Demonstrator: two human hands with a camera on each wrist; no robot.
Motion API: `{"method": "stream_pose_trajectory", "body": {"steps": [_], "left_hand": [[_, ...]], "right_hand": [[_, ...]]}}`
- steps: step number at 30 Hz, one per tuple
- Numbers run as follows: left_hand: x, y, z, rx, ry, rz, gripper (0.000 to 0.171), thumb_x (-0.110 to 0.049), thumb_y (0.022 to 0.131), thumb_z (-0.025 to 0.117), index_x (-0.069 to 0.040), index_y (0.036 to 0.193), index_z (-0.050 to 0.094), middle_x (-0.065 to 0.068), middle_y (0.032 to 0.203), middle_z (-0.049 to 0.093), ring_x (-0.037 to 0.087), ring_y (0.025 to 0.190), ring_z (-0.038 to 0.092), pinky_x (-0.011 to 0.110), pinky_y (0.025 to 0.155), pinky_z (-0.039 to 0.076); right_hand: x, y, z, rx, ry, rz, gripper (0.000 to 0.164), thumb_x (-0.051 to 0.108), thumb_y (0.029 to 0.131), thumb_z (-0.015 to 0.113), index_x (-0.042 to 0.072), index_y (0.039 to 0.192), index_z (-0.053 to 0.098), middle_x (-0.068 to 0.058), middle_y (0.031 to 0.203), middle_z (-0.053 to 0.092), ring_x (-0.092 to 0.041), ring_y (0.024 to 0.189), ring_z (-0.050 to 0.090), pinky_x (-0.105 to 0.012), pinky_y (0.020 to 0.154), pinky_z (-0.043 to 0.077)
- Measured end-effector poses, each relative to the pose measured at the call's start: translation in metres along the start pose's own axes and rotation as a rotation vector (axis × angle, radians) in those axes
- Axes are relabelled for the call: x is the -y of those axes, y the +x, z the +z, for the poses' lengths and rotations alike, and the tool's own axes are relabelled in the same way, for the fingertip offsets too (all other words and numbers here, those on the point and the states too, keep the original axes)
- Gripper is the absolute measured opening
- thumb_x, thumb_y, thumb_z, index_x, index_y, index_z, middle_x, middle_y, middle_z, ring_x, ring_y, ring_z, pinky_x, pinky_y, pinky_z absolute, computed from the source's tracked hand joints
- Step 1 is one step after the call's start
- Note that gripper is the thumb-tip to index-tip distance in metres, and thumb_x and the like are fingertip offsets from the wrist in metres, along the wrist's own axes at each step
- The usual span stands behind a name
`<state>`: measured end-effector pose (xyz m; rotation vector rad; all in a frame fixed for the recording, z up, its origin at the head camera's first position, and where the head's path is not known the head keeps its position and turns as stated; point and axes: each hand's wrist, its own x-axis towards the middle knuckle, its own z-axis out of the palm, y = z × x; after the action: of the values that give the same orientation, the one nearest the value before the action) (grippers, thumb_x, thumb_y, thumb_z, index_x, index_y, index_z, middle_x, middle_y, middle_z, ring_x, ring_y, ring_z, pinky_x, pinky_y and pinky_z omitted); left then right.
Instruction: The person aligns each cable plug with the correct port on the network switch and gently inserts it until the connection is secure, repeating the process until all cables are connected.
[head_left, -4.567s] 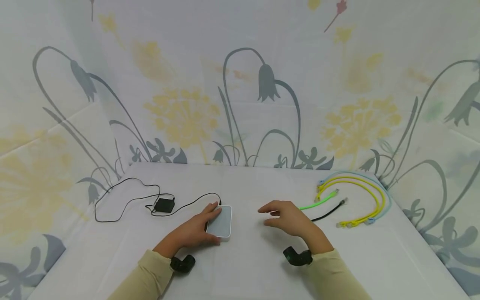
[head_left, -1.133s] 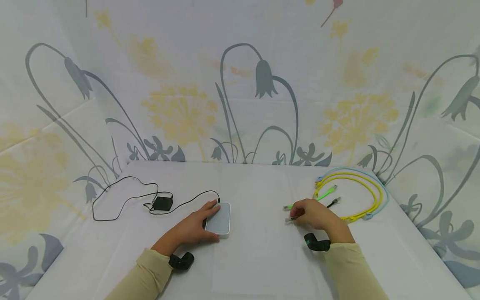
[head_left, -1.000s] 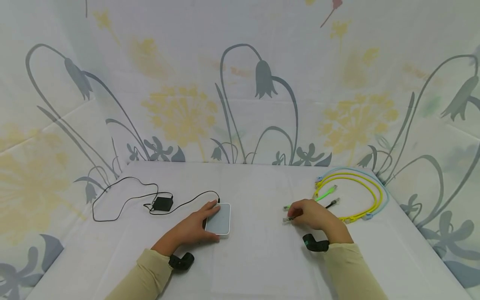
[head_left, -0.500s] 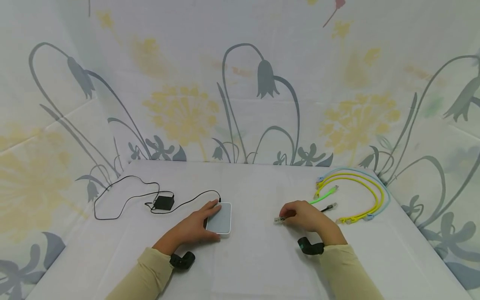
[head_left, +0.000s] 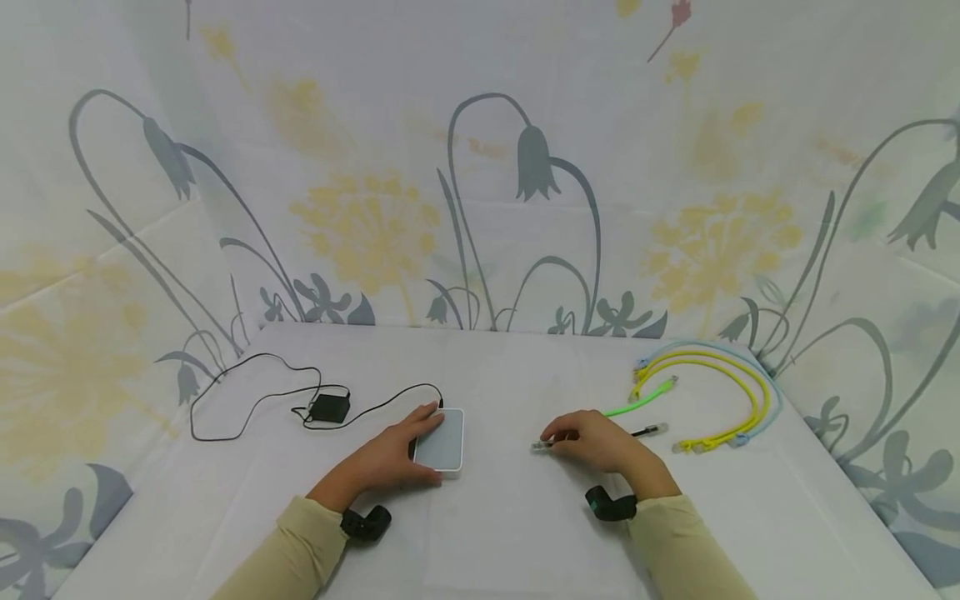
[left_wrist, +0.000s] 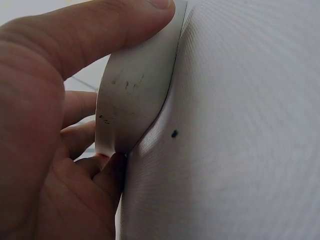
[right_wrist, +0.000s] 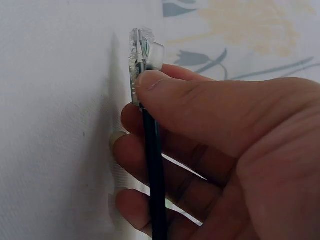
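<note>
A small white router [head_left: 447, 442] with a grey top lies flat on the table, a thin black cord running into its far side. My left hand [head_left: 397, 454] grips it at its left end. The left wrist view has the thumb against the scuffed white side [left_wrist: 137, 82] of the router and fingers curled at another side. My right hand [head_left: 596, 442] pinches a short black Ethernet cable [head_left: 648, 431] just behind its clear plug [right_wrist: 141, 50]. That plug points left, towards the router, with a gap between them. Inside the right palm the cable's middle is partly hidden.
Left of the router lies a black power adapter [head_left: 330, 408] with its looped cord [head_left: 258, 357]. A bright green Ethernet cable [head_left: 637, 406] runs behind my right hand. Further right, yellow cables [head_left: 738, 379] and a light blue cable [head_left: 776, 400] lie curved together.
My right hand has reached to the cables, taken hold of the black Ethernet cable by one plug and drawn it left. The left hand has stayed on the router.
</note>
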<state>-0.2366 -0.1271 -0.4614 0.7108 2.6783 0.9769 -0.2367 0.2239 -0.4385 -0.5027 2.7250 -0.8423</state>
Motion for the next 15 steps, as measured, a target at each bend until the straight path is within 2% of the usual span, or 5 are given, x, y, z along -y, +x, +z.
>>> {"method": "stream_pose_trajectory", "body": {"steps": [10,15], "left_hand": [[0.0002,-0.0013,0.0015,0.001,-0.008,0.016,0.092,-0.040,0.073,0.083,-0.016,0.150,0.039,0.001,0.162,0.021,0.028,0.147,0.024,0.049,0.106,0.034],[-0.0004,-0.0010,0.0007,-0.003,-0.001,0.014,0.091,-0.041,0.073,0.083,-0.017,0.150,0.039,0.001,0.162,0.021,0.028,0.147,0.025,0.048,0.106,0.035]], "right_hand": [[0.0034,0.0036,0.0068,0.009,0.020,-0.050,0.019,0.016,0.087,0.071,0.026,0.103,0.071,0.010,0.091,0.065,-0.011,0.084,0.056,-0.032,0.075,0.045],[0.0048,0.0056,0.0077,-0.007,0.016,-0.088,0.017,0.016,0.086,0.072,0.023,0.102,0.072,0.009,0.097,0.068,-0.010,0.088,0.058,-0.032,0.078,0.047]]}}
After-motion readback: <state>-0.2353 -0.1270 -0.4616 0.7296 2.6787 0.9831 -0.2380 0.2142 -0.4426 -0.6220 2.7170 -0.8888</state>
